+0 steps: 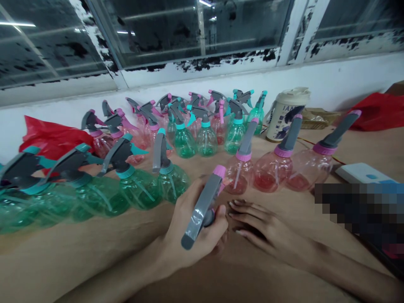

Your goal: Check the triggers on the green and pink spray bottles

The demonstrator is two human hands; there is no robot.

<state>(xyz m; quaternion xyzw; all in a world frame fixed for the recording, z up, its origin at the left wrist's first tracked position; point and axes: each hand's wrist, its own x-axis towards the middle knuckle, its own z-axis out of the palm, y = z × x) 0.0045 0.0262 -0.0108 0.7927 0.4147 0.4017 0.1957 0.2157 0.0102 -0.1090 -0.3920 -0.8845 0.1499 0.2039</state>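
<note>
My left hand [195,227] is wrapped around a spray bottle [203,206] with a grey trigger head and pink nozzle. Its lower part is hidden behind my fingers. My right hand [261,225] rests on the table just to the right, fingers stretched out and holding nothing. Beyond it, three clear pink spray bottles [273,172] with grey heads and pink collars stand in a row. To the left of my hands runs a row of green spray bottles [140,187] with teal collars and nozzles, the nearest one close to my left hand.
Several more green and pink spray bottles [206,141] are grouped at the back by the wall. A paper cup [285,115] with a lid stands right of them. Red plastic bags [57,136] lie at both sides. A white device [362,173] sits at the right.
</note>
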